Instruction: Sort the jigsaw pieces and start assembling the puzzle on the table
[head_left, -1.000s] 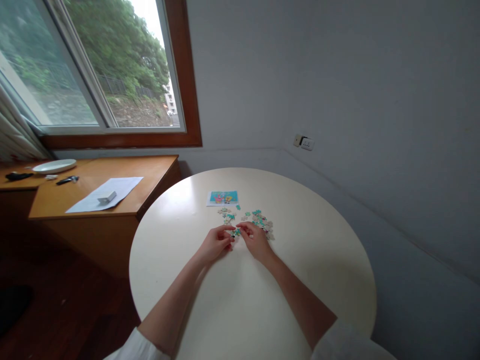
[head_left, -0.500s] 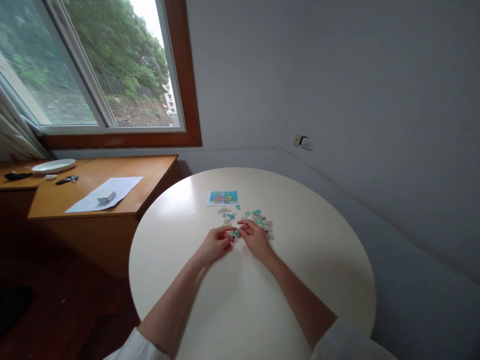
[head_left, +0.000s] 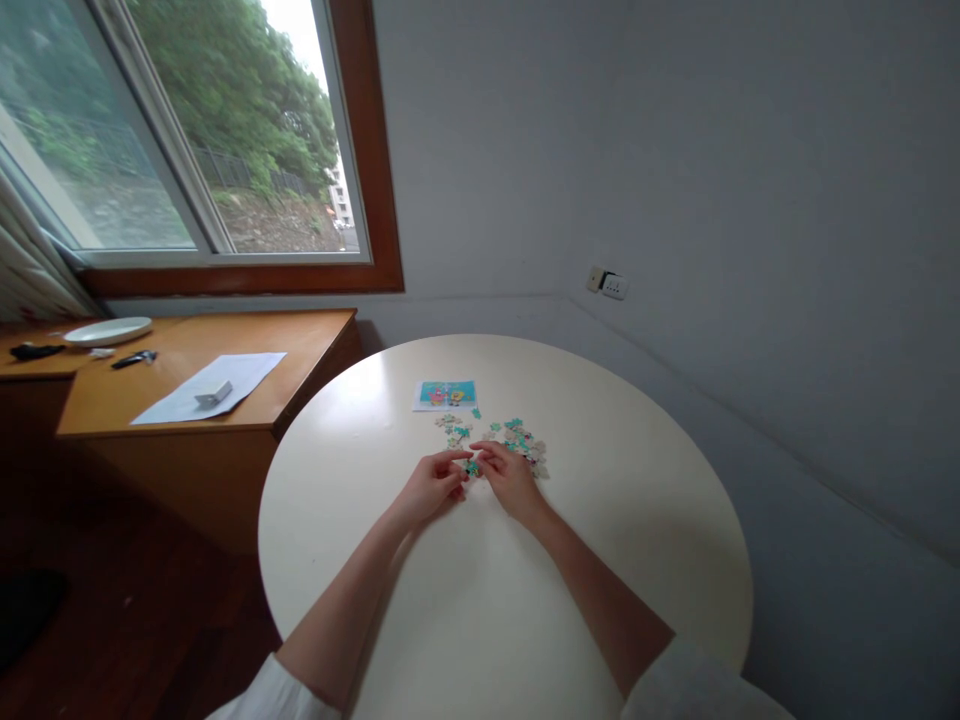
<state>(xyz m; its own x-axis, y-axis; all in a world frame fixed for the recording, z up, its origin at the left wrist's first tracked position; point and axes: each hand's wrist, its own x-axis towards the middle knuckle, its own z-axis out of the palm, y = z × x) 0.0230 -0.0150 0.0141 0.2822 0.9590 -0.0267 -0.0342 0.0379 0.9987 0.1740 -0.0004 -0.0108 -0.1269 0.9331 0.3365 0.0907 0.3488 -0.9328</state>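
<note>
On the round white counter [head_left: 480,610], the left hand [head_left: 432,485] and right hand [head_left: 511,480] curl narrowly; I cannot tell whether either grips. A picture card [head_left: 447,396] lies far, probably for easy viewing; loose pieces [head_left: 517,438] heap right; puzzle pieces [head_left: 472,467] sit between both hands, presumably for steadying.

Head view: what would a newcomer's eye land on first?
Probably the bright window at upper left, standing out against the grey walls. Next, the left hand and right hand, close together around some small teal puzzle pieces on the round white table. Then the colourful picture card beyond the hands, with a pile of loose pieces nearer and to its right.
</note>
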